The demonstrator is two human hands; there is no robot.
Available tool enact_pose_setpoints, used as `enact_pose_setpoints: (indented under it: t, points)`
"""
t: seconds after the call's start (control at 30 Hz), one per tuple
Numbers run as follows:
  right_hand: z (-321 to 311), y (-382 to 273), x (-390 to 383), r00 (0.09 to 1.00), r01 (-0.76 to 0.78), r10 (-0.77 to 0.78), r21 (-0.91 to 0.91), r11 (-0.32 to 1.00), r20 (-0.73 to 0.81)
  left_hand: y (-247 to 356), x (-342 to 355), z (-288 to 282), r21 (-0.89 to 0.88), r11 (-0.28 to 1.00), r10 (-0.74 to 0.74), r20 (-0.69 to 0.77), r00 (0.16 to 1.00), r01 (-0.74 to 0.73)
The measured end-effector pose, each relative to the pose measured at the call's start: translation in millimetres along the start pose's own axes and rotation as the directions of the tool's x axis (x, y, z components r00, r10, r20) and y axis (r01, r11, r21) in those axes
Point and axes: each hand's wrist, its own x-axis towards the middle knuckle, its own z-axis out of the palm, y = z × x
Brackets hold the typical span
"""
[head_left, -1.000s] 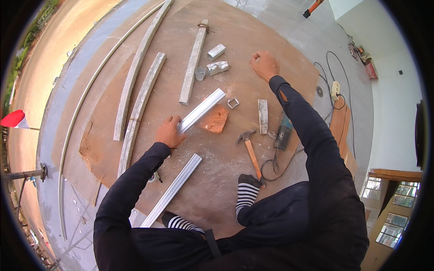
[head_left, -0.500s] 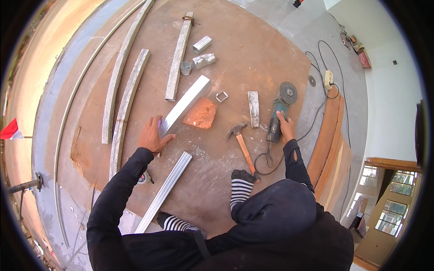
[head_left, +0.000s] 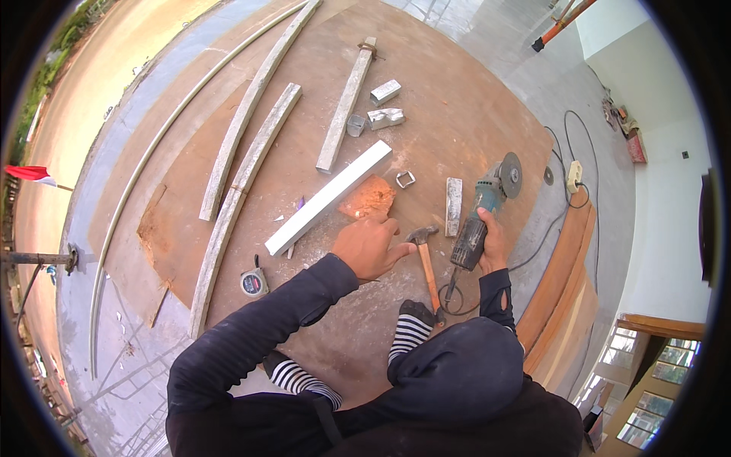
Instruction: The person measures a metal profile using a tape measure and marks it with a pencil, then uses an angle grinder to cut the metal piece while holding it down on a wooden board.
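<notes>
My right hand [head_left: 493, 242] is wrapped round the body of a teal and black angle grinder [head_left: 472, 232], its disc pointing up and away. Fingers apart and holding nothing, my left hand [head_left: 367, 247] reaches across in front of an orange brick piece [head_left: 368, 196]. Its thumb points toward the head of a claw hammer [head_left: 426, 266] with a wooden handle. A white square metal tube [head_left: 329, 198] lies slantwise beside the brick. To its left are a small purple-tipped thing [head_left: 300, 203] and a tape measure [head_left: 253, 282].
Long weathered bars [head_left: 240, 186] lie on the left, near a thin curved pipe [head_left: 145, 145]. Short metal offcuts [head_left: 386, 118] sit farther back. A grinder cable runs right to a power strip [head_left: 574, 177] by wooden planks [head_left: 560, 266]. My striped-socked feet [head_left: 410, 331] are close.
My left hand has let go of the white tube and moved right. My right hand has tilted the grinder, disc now turned rightward. The whole view has shifted somewhat.
</notes>
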Motion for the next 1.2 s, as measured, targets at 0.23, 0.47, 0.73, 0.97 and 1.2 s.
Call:
enact_pose_setpoints:
  t: [0.23, 0.47, 0.73, 0.97, 1.2]
  points:
    - [96.4, 17.2, -32.8, 0.989, -0.013, 0.005, 0.054, 0.998, 0.145, 51.5, 21.0, 82.7, -0.670, 0.646, -0.567, -0.098, 0.818, 0.367]
    - [119.4, 29.5, -46.5, 0.906, -0.195, -0.015, 0.449, 0.872, 0.423, 15.8, 2.4, 51.8, -0.950, 0.127, -0.314, 0.233, 0.921, 0.284]
    - [99.5, 50.7, -17.1, 0.931, -0.136, 0.022, 0.289, 0.948, 0.365, 6.4, 4.8, 79.3, -0.666, 0.686, -0.380, 0.016, 0.925, 0.293]
    - [87.7, 27.0, -15.1, 0.810, -0.346, -0.036, 0.526, 0.777, 0.586, 23.6, -0.2, 72.7, -0.864, 0.416, -0.279, 0.175, 0.944, 0.283]
    - [97.9, 24.9, -26.8, 0.859, -0.362, 0.049, 0.537, 0.761, 0.510, 18.8, -1.4, 78.8, -0.882, 0.347, -0.268, 0.234, 0.935, 0.320]
